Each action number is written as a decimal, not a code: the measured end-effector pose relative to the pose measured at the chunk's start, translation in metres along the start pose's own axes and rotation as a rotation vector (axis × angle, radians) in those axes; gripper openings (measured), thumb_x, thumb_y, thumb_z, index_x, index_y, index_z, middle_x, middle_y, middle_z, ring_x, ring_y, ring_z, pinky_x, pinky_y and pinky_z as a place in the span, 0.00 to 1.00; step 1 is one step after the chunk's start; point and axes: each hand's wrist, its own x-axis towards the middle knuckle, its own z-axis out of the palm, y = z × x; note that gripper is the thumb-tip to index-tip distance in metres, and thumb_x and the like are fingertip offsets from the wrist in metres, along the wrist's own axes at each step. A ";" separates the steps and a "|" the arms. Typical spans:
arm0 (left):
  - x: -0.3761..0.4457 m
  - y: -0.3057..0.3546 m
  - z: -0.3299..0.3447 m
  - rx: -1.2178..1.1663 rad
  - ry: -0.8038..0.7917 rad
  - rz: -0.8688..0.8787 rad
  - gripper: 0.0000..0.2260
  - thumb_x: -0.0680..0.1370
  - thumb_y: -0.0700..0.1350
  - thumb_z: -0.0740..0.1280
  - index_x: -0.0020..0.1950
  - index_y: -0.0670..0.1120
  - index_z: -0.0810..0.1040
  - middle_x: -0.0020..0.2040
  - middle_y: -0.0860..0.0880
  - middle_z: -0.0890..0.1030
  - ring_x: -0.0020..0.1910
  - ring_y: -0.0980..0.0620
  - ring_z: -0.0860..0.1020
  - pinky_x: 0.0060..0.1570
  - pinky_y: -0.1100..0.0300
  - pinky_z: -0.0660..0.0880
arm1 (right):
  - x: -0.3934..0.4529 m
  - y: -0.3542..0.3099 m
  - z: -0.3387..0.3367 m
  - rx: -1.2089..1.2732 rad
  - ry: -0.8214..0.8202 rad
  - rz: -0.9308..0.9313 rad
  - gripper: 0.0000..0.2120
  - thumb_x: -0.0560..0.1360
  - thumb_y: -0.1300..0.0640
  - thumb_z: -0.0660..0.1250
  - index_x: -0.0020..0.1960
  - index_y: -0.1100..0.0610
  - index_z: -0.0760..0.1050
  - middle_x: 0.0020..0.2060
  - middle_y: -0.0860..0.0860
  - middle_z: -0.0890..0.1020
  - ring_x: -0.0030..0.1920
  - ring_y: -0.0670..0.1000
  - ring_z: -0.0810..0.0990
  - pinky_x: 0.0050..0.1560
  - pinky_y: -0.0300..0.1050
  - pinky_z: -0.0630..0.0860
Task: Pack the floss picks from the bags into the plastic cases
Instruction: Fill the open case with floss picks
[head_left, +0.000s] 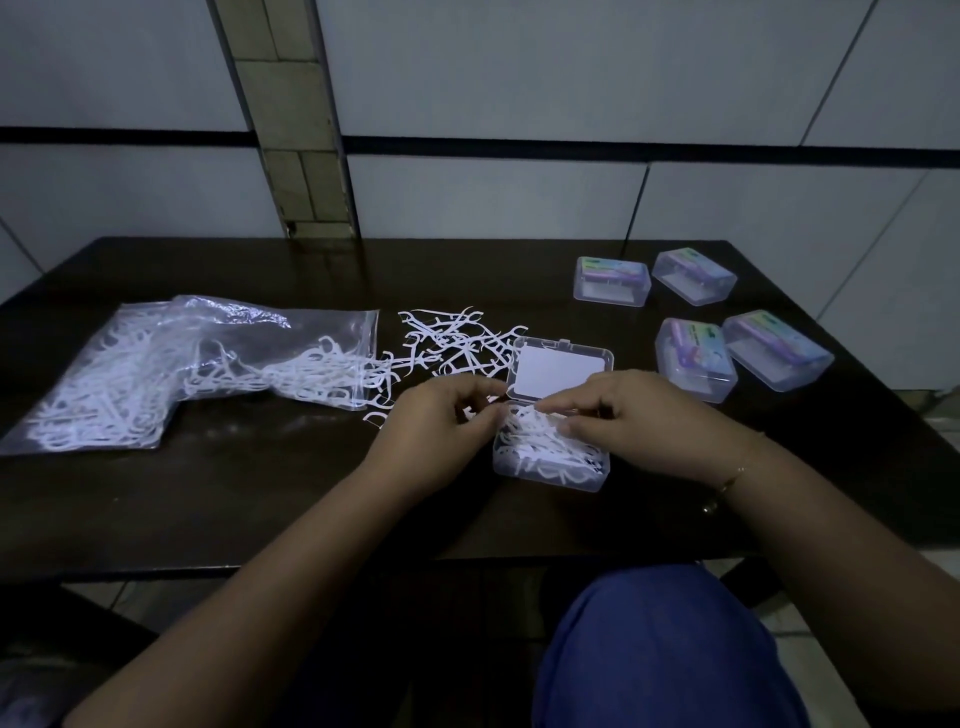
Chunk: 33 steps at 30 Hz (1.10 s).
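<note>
— What does the head view show at the centre?

— An open plastic case sits on the dark tabletop near its front edge, with the lid tipped back. White floss picks fill the tray. The left hand is at the case's left rim with its fingers curled over the picks; the right hand reaches across the right side, fingertips down in the pile. Whether either one actually pinches a pick is not clear.

— And the rest of the supply?

— A clear zip bag lies on the left, its mouth facing the case, and loose picks are spilled between the bag's mouth and the lid.

— Any open room?

— Bare tabletop runs along the front edge under the forearms. Four closed cases are grouped toward the far right corner, well apart from the hands.
</note>
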 end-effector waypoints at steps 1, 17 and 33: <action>-0.001 0.001 0.000 -0.037 0.013 0.013 0.09 0.75 0.52 0.69 0.54 0.57 0.80 0.38 0.59 0.78 0.35 0.61 0.75 0.35 0.68 0.71 | 0.000 0.000 0.002 -0.005 0.004 -0.010 0.14 0.79 0.51 0.61 0.63 0.41 0.75 0.56 0.42 0.79 0.49 0.37 0.68 0.63 0.51 0.67; 0.014 0.006 0.005 0.110 -0.112 0.082 0.09 0.76 0.52 0.67 0.54 0.55 0.81 0.49 0.58 0.72 0.39 0.64 0.70 0.38 0.66 0.66 | -0.007 -0.004 0.009 -0.114 0.154 0.058 0.09 0.76 0.50 0.65 0.54 0.47 0.81 0.50 0.44 0.81 0.53 0.45 0.74 0.61 0.52 0.70; 0.016 -0.001 0.004 0.071 -0.118 0.110 0.03 0.73 0.51 0.71 0.46 0.56 0.83 0.47 0.57 0.73 0.39 0.66 0.71 0.39 0.68 0.67 | -0.016 0.006 -0.003 0.293 0.247 0.137 0.08 0.75 0.55 0.67 0.54 0.48 0.80 0.45 0.39 0.77 0.47 0.37 0.75 0.42 0.28 0.68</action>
